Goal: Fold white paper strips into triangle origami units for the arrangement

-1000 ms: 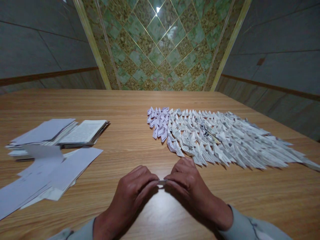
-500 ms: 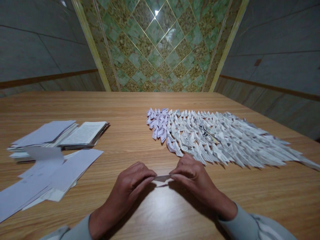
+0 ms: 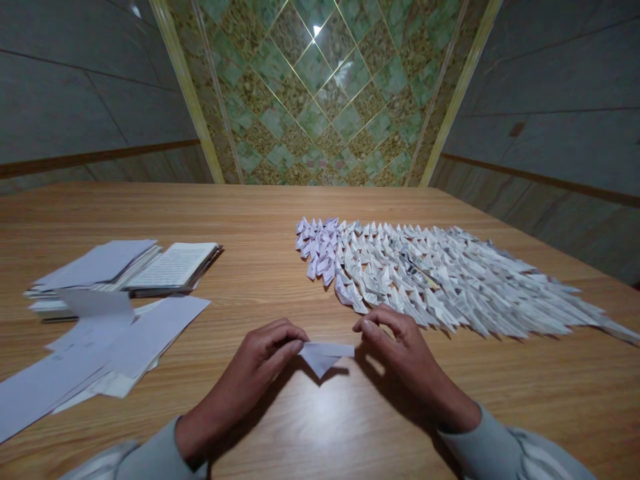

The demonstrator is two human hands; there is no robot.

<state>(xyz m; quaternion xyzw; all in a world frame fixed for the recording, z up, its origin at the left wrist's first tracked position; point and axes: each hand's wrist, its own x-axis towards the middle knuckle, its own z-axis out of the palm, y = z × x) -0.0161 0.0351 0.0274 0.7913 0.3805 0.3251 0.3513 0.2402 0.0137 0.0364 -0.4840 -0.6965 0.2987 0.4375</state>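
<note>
A small folded white paper (image 3: 321,358), with a straight band along its top and a triangle pointing down, is held just above the table. Its left end is pinched between the thumb and fingers of my left hand (image 3: 267,357). Just off the paper's right end, my right hand (image 3: 403,357) has its fingers loosely bent, with nothing visible held in them. Beyond my hands stand rows of folded paper boats: a lilac-tinted group (image 3: 317,243) at the left and a larger printed-paper group (image 3: 425,273) spreading right.
On the left of the wooden table (image 3: 260,220) lie loose paper sheets (image 3: 145,340), a paper stack (image 3: 100,263) and a stack with a printed page on top (image 3: 175,263). A green tiled wall panel (image 3: 325,100) rises behind the table.
The paper has turned so its triangle shows, pointing down. My right hand has let go of the right end and moved slightly right; my left hand still grips the left end.
</note>
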